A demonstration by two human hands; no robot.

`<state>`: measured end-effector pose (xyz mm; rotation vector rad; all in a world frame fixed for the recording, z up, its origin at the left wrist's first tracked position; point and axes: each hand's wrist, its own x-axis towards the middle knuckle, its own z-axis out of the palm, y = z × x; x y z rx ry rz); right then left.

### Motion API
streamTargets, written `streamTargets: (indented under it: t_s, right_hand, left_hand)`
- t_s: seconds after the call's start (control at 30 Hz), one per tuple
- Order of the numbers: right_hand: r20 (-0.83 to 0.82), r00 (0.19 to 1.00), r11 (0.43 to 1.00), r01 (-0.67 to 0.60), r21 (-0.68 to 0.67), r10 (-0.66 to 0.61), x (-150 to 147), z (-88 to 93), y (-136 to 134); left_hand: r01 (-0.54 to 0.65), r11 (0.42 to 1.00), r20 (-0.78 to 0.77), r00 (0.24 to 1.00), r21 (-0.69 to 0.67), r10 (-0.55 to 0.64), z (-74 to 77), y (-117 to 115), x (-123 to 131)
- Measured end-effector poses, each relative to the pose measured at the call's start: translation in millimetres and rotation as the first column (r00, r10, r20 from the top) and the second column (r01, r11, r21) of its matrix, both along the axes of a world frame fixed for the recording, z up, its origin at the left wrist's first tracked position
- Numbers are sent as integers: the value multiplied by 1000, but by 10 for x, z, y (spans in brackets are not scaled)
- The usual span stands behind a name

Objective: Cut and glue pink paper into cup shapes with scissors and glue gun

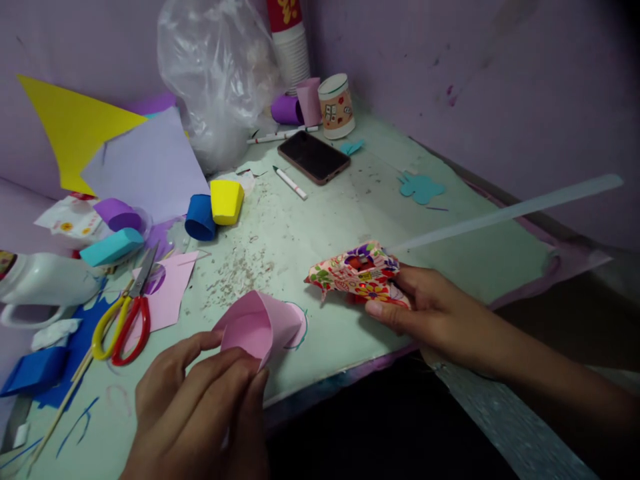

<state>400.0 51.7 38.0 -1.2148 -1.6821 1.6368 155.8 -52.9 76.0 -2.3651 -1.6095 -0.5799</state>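
My left hand [200, 407] is at the near edge of the table, its fingers pinched on a pink paper piece rolled into a cone [260, 325]. My right hand [430, 313] rests on the table to the right, closed on a floral-patterned glue gun [357, 270]. A long translucent glue stick [510, 212] juts out of the gun toward the right wall. The gun's tip points left toward the pink cone, a short gap away.
Scissors with yellow and red handles [125, 317] lie left on pink paper. Blue [200, 217] and yellow [226, 201] paper cups, a phone [313, 157], pens, a plastic bag [220, 73], stacked cups [293, 47], a white bottle [45, 279] and coloured sheets crowd the back and left.
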Motion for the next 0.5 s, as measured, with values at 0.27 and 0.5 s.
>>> streamTargets:
  t_s: [0.27, 0.5]
  right_hand:
    - [34, 999, 1000, 2, -14, -2, 11, 4, 29]
    - [25, 999, 1000, -27, 14, 26, 17, -12, 49]
  left_hand:
    - [79, 997, -37, 996, 17, -79, -22, 77, -128]
    - [13, 1000, -21, 1000, -19, -14, -53, 47, -188]
